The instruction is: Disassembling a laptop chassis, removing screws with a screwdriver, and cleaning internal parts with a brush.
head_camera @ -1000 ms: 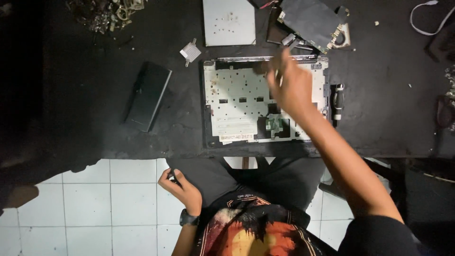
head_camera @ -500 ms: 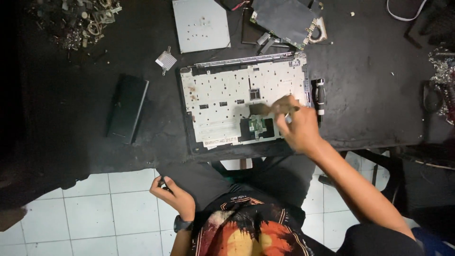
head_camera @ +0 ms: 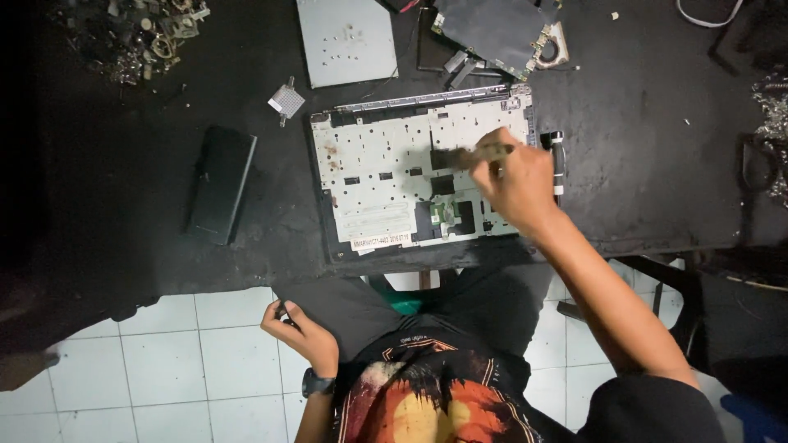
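Note:
An opened laptop shell (head_camera: 377, 176) lies on the black table (head_camera: 657, 164), its whitish inner side facing up, with a small green board near its lower middle. My right hand (head_camera: 517, 184) is over the shell's right part, shut on a small brush (head_camera: 469, 156) whose bristles touch the shell near its middle. My left hand (head_camera: 300, 332) rests on my dark trouser leg below the table edge, fingers curled. Whether it holds something small I cannot tell.
A black flat block (head_camera: 220, 184) lies left of the shell, with a small metal heatsink (head_camera: 286, 101) above it. A grey panel (head_camera: 345, 41) and a circuit board (head_camera: 501, 33) sit at the back. Loose metal scrap (head_camera: 139, 37) is piled far left. White floor tiles (head_camera: 164, 361) lie below.
My right hand went from the shell's top edge down to its lower right, then back up to the middle right with the brush. My left hand stayed on my leg.

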